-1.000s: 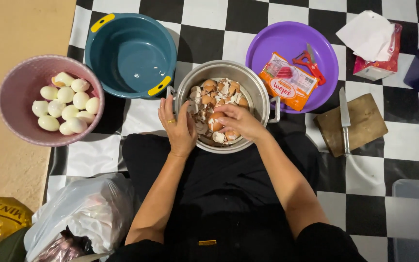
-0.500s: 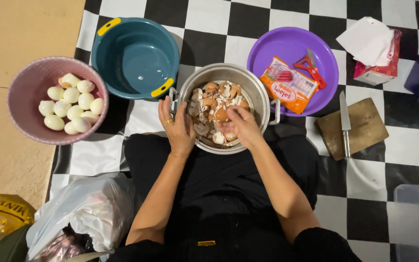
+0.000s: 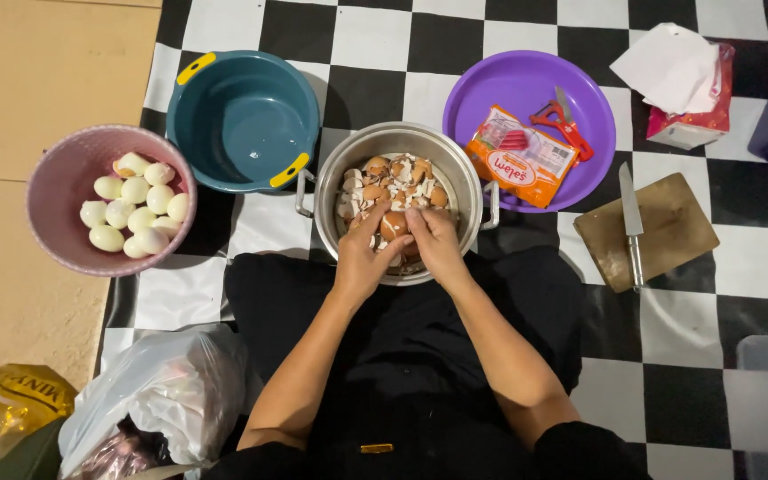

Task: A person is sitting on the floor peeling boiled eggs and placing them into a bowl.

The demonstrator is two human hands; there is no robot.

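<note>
clothing: black top, black trousers | sleeves: short, black | forearms: bare | hands: ungloved

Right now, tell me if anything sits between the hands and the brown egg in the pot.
Nothing visible does. The left hand and right hand both touch the brown egg over the metal pot; shell pieces lie around it.

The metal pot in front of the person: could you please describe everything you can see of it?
The metal pot is round, silvery and looks like steel, with a small loop handle on each side. It stands upright on the checkered mat, between the teal tub and the purple plate, close against the person's lap. Inside lie brown eggs and broken shell pieces. The left hand and right hand reach over its near rim, together gripping one brown egg.
</note>
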